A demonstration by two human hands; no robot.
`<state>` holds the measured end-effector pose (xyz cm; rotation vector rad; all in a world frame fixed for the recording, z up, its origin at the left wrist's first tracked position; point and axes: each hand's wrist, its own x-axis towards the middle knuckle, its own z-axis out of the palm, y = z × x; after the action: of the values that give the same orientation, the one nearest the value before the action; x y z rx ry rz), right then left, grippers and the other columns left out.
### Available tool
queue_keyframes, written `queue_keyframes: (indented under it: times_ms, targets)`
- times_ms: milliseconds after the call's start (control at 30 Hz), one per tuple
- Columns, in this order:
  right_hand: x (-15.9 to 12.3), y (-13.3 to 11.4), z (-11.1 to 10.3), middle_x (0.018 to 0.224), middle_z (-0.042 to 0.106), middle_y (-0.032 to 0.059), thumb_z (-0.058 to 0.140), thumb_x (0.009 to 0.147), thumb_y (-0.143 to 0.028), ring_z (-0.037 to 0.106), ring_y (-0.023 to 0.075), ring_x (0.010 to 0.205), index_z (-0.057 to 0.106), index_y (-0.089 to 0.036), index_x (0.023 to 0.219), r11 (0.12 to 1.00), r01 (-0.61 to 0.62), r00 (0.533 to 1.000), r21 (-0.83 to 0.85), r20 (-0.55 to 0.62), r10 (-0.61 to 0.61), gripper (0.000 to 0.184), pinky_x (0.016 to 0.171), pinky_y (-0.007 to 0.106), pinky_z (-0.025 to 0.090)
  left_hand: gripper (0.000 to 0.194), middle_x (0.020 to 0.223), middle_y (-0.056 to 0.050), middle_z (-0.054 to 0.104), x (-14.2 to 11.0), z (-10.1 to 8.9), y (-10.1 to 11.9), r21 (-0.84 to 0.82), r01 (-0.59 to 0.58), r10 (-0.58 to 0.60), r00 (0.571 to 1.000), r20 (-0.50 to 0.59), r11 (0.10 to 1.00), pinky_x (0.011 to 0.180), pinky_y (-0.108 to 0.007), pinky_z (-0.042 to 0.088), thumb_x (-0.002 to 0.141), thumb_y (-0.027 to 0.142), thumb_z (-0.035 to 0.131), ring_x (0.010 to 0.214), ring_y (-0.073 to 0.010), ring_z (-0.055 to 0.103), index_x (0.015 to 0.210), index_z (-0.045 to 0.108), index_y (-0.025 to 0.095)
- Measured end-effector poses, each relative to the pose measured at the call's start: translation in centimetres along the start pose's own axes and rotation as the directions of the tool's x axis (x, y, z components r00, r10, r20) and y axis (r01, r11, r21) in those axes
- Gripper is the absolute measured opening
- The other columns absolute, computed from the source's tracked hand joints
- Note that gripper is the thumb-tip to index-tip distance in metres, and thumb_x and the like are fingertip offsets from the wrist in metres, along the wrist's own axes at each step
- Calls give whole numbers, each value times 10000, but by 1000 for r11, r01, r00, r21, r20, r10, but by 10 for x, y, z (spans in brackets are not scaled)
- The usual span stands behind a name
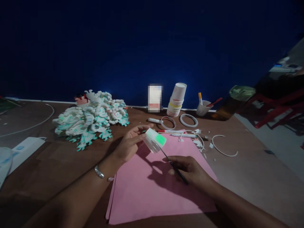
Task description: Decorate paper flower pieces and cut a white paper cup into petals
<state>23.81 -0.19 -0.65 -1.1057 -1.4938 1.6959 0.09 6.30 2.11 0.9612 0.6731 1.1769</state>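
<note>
My left hand [129, 144] holds a small white paper cup [150, 134] with a bright green patch, tilted above the pink sheets. Fine white strips or folds show on its side, blurred. In my right hand [186, 167] is a slim dark pointed tool [177, 171]; whether it is scissors or a knife I cannot tell. Its thin tip reaches up to the cup's near side, apparently touching it. Both hands are above the pink sheets [152, 196], casting shadows on them.
White cut pieces with green edges [90, 118] are heaped at left. Stacked paper cups [177, 99] stand at the back, near tape rolls [188, 120] and a cup with pens [203, 108]. Right of the sheets lie curved white rims [222, 148] and scraps. A dark bottle [229, 106] stands far right.
</note>
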Motion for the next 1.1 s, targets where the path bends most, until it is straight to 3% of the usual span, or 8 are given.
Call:
queue_keyframes:
  times_ms: [200, 467, 633, 933, 1100]
  targets:
    - [-1, -2, -1, 630, 549, -26, 837, 720, -472, 448, 101, 542, 739, -139, 1121, 997, -45, 999, 54, -15, 46, 531, 518, 233, 398, 332, 1216, -116, 705, 3, -5, 1, -29, -11, 12, 1000, 18, 1000, 928, -309, 480, 808, 198, 741, 1055, -219, 649, 1137, 715, 156]
    - [-2, -11, 1, 607, 541, -32, 854, 669, -512, 461, 101, 524, 749, -140, 1072, 997, -48, 999, 65, -16, 49, 559, 467, 214, 361, 305, 1294, -115, 671, 2, -5, -2, -10, 2, -1, 999, 44, 1000, 927, -320, 491, 799, 190, 748, 1085, -227, 643, 1103, 733, 170]
    - [-2, -9, 0, 604, 539, -28, 837, 699, -512, 452, 100, 527, 745, -131, 1097, 998, -28, 1000, 58, -10, 29, 559, 461, 210, 343, 308, 1330, -124, 649, 1, -5, -2, 4, 4, -4, 999, 54, 1000, 986, -354, 465, 804, 192, 748, 1144, -251, 622, 1110, 731, 165]
    - [-5, -14, 1, 584, 487, -43, 804, 745, -499, 407, 97, 533, 753, -134, 1135, 999, -20, 1000, 30, -20, 20, 536, 471, 211, 344, 308, 1367, -119, 632, 1, -5, -1, 6, 1, -1, 999, 47, 1000, 920, -306, 491, 799, 190, 758, 1081, -217, 651, 1106, 738, 170]
    - [-6, -11, 1, 586, 461, -49, 772, 796, -460, 393, 92, 533, 744, -133, 1175, 1000, 3, 1000, -2, -22, -3, 501, 487, 212, 344, 279, 1368, -120, 637, 1, -7, -1, 4, -7, 7, 998, 59, 1000, 1009, -354, 468, 810, 190, 751, 1191, -259, 619, 1088, 751, 175]
